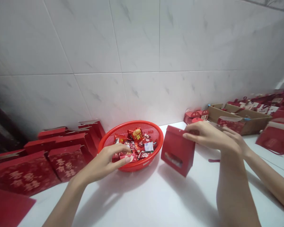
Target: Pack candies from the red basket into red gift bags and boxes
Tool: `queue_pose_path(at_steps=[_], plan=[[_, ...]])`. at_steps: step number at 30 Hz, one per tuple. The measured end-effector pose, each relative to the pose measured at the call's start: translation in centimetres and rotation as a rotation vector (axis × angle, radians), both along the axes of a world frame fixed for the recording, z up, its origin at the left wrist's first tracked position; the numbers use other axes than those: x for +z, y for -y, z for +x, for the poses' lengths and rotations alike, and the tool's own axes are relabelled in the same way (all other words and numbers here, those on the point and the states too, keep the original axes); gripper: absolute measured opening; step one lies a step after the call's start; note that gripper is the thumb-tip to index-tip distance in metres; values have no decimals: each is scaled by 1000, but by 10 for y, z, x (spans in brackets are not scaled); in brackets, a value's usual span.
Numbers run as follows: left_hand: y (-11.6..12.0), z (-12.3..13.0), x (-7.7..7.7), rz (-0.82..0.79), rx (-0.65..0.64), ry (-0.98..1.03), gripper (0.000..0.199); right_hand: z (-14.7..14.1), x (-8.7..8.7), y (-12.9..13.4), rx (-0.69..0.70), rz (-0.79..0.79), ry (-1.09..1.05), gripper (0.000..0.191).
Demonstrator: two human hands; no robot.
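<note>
A red paper box [177,148] with a small clear window low on its front hangs tilted above the white table. My right hand [203,135] grips its folded top edge between thumb and fingers. On the left, my left hand [111,157] reaches over the near rim of a round red plastic basket [132,167], its fingers apart and holding nothing. Wrapped sweets [148,146] in red, pink and white lie inside the basket, just beyond my left fingertips.
Red boxes [66,162] stand in rows at the left. At the right, another person's arm [262,167] reaches in beside cardboard trays [255,123], red bags [274,137] and small red boxes [196,115]. A tiled wall [142,94] stands behind.
</note>
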State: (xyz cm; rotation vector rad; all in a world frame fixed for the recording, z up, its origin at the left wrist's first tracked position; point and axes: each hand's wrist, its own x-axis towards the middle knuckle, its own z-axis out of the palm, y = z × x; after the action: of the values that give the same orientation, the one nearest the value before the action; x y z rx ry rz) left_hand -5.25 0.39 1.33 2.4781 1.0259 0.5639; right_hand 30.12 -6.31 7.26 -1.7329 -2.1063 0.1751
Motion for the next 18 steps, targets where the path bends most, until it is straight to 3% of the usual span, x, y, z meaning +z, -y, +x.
queue_pose_path(at_steps=[4,10,15,18], plan=[[-20,3,-17,55,28,26,34,23,-15,-23,-326,125,-64,23],[-32,5,-34,64,95,50,36,44,-52,-69,-789,106,-248,28],[-31,4,-33,-9,116,-29,39,65,-74,-77,-1021,154,-321,32],[-31,4,-33,-36,112,-30,39,74,-83,-78,-1080,200,-355,34]])
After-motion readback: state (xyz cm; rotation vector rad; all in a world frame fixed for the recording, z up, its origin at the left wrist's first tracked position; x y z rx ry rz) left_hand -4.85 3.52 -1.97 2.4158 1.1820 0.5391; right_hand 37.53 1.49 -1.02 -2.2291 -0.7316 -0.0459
